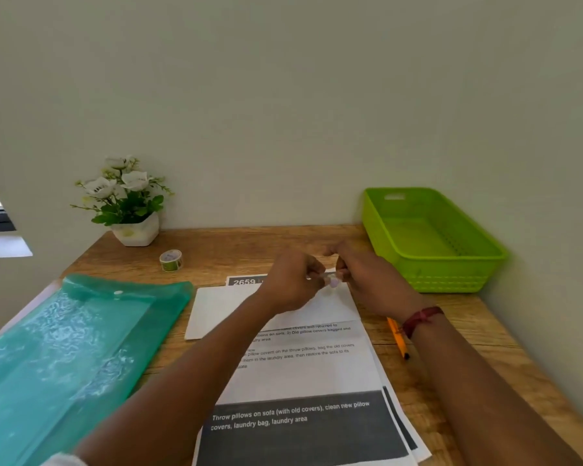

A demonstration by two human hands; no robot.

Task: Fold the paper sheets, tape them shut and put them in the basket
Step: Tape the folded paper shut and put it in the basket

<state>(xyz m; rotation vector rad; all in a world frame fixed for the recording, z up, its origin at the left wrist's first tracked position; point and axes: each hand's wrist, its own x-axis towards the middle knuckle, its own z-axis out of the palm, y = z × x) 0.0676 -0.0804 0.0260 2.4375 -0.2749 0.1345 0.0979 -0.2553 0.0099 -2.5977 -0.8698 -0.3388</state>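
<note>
Head view: left hand (292, 282) and right hand (367, 275), above the folded sheet (223, 307), pinch one tape strip (332, 281).

"2659" on top sheet (246, 281), "Throw pillows on sofa" on printed sheet (300, 428)

Can't ID blurry bit (332, 281) pinched btwn left hand (292, 285) & right hand (371, 280); sheets (303, 378), folder (64, 358) cut off at bottom.
</note>
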